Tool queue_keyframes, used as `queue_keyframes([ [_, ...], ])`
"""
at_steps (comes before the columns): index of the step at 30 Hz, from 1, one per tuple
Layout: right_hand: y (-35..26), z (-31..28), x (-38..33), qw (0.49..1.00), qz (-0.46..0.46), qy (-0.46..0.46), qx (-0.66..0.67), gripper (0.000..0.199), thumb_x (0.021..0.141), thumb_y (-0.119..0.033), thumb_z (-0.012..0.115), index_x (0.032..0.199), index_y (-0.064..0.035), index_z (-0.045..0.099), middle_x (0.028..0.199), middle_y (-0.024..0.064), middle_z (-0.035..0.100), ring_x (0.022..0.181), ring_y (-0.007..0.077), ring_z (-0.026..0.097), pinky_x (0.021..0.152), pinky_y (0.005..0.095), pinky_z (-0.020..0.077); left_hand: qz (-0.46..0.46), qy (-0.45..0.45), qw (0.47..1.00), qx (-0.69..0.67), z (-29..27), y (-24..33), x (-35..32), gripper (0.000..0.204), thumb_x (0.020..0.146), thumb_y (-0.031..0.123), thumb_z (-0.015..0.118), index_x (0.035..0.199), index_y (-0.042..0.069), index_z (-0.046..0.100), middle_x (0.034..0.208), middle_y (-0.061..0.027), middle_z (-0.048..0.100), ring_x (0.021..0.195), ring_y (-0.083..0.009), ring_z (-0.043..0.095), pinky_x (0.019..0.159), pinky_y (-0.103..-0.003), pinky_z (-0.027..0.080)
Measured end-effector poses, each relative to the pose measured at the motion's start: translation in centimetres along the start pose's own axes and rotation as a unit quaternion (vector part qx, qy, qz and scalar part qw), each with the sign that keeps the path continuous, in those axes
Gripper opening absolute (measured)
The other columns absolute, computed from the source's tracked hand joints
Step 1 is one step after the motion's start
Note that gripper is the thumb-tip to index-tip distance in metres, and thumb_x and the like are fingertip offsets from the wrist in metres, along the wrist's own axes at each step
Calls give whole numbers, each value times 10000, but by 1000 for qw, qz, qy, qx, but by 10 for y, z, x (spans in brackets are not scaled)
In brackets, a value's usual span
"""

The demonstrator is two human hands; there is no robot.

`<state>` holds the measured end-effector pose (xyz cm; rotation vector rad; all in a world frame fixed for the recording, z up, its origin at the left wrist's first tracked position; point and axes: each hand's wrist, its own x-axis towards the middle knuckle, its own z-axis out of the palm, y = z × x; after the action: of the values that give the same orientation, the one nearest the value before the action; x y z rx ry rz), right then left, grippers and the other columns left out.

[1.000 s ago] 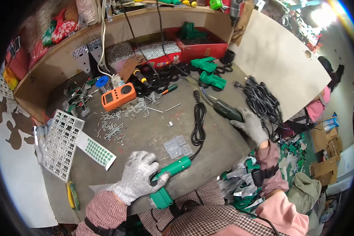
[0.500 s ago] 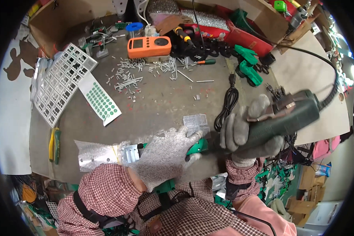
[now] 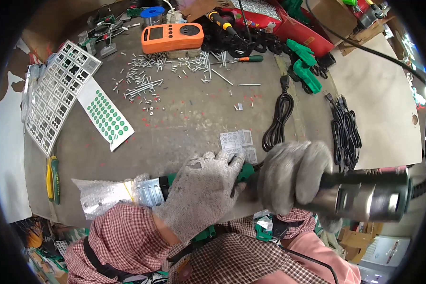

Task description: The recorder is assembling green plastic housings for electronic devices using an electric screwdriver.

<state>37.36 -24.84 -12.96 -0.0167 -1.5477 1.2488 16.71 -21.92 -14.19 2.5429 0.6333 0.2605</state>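
Your worn grey workbench [image 3: 184,118] carries an orange rectangular meter [image 3: 172,37] at twelve o'clock, scattered silver screws [image 3: 146,85] below, and a coiled black cord [image 3: 279,118] at three.

The left glove [image 3: 203,194] covers most of the green tool [image 3: 245,171], the grey power tool [image 3: 364,196] is blurry, and the little screws [image 3: 146,85] are too small to tell apart.

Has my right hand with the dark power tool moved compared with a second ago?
Yes. The right hand lifted the dark power tool off the workbench, away from the coiled black cord, toward the near edge beside the left hand.
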Motion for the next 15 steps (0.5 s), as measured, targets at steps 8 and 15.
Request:
queue_keyframes([
  [8, 4, 27, 13, 996, 5, 74, -44, 540, 932, -454, 723, 1166, -43, 462, 836, 158, 678, 614, 283, 681, 528, 397, 592, -18, -20, 1000, -16, -5, 4, -3, 557, 837, 224, 677, 1353, 33, 589, 1057, -180, 636, 982, -344, 635, 862, -477, 518],
  [15, 6, 27, 13, 943, -120, 308, -46, 585, 862, -504, 789, 1122, -89, 469, 828, 107, 663, 612, 248, 671, 584, 376, 605, 14, -12, 1000, 21, 5, -3, 1, 596, 837, 268, 705, 1329, -34, 556, 1073, -139, 621, 954, -263, 645, 848, -410, 511],
])
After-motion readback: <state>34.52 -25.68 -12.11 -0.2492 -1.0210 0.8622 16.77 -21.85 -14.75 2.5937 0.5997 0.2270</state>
